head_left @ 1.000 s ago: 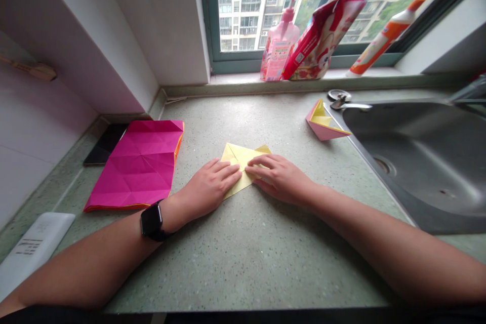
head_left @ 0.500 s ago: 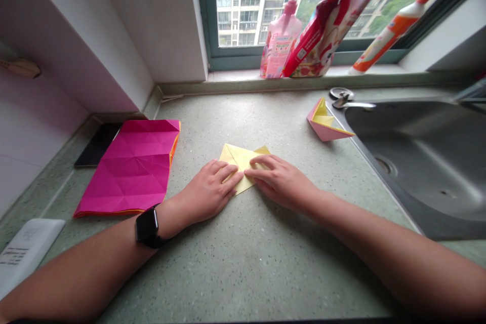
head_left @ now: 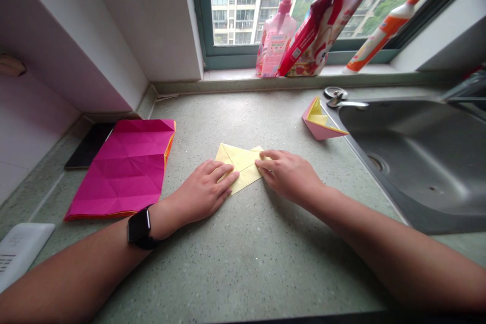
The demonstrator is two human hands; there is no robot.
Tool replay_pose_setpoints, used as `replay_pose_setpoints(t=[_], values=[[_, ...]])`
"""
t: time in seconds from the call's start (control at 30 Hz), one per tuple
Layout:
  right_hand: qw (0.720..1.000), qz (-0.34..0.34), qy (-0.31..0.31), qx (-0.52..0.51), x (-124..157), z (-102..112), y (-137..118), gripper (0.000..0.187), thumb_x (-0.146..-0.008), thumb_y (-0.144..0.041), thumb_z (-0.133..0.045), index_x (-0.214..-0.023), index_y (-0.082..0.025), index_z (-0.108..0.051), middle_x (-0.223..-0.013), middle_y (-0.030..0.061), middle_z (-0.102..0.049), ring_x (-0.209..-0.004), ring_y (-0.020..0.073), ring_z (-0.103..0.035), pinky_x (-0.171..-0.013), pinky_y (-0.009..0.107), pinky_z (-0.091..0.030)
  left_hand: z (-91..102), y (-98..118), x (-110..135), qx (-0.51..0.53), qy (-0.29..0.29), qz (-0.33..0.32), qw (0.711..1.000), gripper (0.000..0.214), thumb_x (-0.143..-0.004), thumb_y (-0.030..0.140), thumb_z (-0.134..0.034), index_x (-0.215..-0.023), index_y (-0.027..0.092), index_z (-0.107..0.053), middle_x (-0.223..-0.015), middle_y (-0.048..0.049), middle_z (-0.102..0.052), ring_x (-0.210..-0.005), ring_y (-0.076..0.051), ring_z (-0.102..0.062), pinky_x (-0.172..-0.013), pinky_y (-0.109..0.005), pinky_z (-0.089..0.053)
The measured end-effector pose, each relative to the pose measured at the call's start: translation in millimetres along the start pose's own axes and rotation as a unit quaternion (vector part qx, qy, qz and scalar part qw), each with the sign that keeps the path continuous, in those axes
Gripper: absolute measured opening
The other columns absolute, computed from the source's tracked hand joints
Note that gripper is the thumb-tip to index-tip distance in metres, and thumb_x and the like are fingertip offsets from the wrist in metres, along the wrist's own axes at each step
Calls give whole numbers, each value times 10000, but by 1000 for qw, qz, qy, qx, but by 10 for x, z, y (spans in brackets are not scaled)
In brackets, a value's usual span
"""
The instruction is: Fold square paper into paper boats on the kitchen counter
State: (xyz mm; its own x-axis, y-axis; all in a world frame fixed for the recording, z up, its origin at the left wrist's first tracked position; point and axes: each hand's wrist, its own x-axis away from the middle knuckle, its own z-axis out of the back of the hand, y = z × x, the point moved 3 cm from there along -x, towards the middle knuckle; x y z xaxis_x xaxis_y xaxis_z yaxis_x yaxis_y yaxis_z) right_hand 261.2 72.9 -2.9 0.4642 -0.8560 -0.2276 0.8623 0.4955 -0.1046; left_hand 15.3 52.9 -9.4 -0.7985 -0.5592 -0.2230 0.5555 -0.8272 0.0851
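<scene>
Daylight from the window (head_left: 235, 5) brightens the bench (head_left: 235, 263); soft shadows beneath the hands (head_left: 201, 190) (head_left: 294, 174), dull sheen in the sink (head_left: 413, 162), edges stretched

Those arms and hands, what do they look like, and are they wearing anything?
The left hand and right hand wear no gloves, and I see no rings. A black watch with a rounded rectangular face is on the left wrist. No sleeves cover the forearms.

No legible wording
Print shows on the label of the pink pump bottle (head_left: 274, 48), the red bag (head_left: 319, 30) and the orange-and-white bottle (head_left: 379, 38), too small or blurred to read; dark marks on the white slab (head_left: 28, 245) are unreadable too.
</scene>
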Motion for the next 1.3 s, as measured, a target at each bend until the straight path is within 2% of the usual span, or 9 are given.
replay_pose_setpoints(t=[0.23,0.47,0.53,0.6,0.7,0.77,0.87,1.03,1.3], values=[[999,-20,-4,35,-8,23,145,277,-1041,-252,-597,-931,-274,-850,-1081,104,-829,-906,280,-737,-742,401,-559,10,-17,32,9,-18,7,1000,402,-1143,299,-470,-1492,177,-629,-1529,-156,-654,-1397,-327,-602,-1217,-569,-437],[997,-16,-18,78,36,24,201,285,-1020,-191,-571,-867,-224,-810,-1022,133,-830,-819,272,-719,-713,414,-572,11,-37,61,19,-19,15,1000,374,-1148,299,-471,-1448,179,-660,-1579,-139,-637,-1428,-319,-610,-1213,-578,-450],[997,-6,1,74,57,70,162,267,-1021,-207,-571,-915,-221,-815,-1043,141,-831,-855,287,-723,-749,437,-594,17,-36,60,23,-19,17,999,369,-1146,298,-474,-1435,178,-669,-1580,-143,-637,-1429,-317,-611,-1209,-577,-458],[998,2,30,59,69,118,71,263,-1042,-229,-562,-1093,-200,-818,-1178,159,-820,-987,316,-736,-841,476,-612,22,-36,54,27,-18,19,999,363,-1140,293,-486,-1426,172,-674,-1574,-145,-641,-1427,-320,-611,-1205,-576,-464],[996,74,48,-1,67,107,-148,326,-1040,-202,-585,-1306,-154,-767,-1361,180,-763,-1198,331,-712,-1022,510,-591,24,-33,41,30,-15,14,999,364,-1138,290,-494,-1429,165,-672,-1553,-146,-653,-1414,-320,-612,-1195,-558,-477],[992,112,34,-40,57,39,-264,312,-1035,-184,-607,-1296,-196,-776,-1357,151,-768,-1225,312,-708,-1063,511,-580,22,-27,30,26,-9,10,1000,380,-1143,295,-481,-1450,167,-663,-1535,-153,-659,-1403,-317,-612,-1195,-552,-477],[989,128,12,-69,43,-68,-325,279,-1055,-187,-590,-1247,-230,-788,-1334,124,-776,-1200,291,-715,-1051,508,-596,12,-19,14,15,0,12,1000,410,-1144,311,-475,-1492,173,-641,-1504,-166,-664,-1383,-323,-608,-1208,-568,-459],[987,135,9,-82,39,-103,-298,290,-1066,-192,-576,-1289,-206,-763,-1329,139,-760,-1188,291,-700,-1048,500,-606,4,-10,-20,10,-9,18,1000,414,-1144,334,-481,-1497,180,-635,-1480,-159,-668,-1373,-322,-602,-1221,-575,-438],[988,131,0,-77,48,-90,-309,299,-1080,-203,-557,-1310,-236,-745,-1329,123,-744,-1209,293,-677,-1056,499,-596,100,-10,-12,15,-17,29,999,291,-1129,299,-521,-1304,208,-735,-1453,-116,-708,-1349,-291,-635,-1256,-571,-380]])
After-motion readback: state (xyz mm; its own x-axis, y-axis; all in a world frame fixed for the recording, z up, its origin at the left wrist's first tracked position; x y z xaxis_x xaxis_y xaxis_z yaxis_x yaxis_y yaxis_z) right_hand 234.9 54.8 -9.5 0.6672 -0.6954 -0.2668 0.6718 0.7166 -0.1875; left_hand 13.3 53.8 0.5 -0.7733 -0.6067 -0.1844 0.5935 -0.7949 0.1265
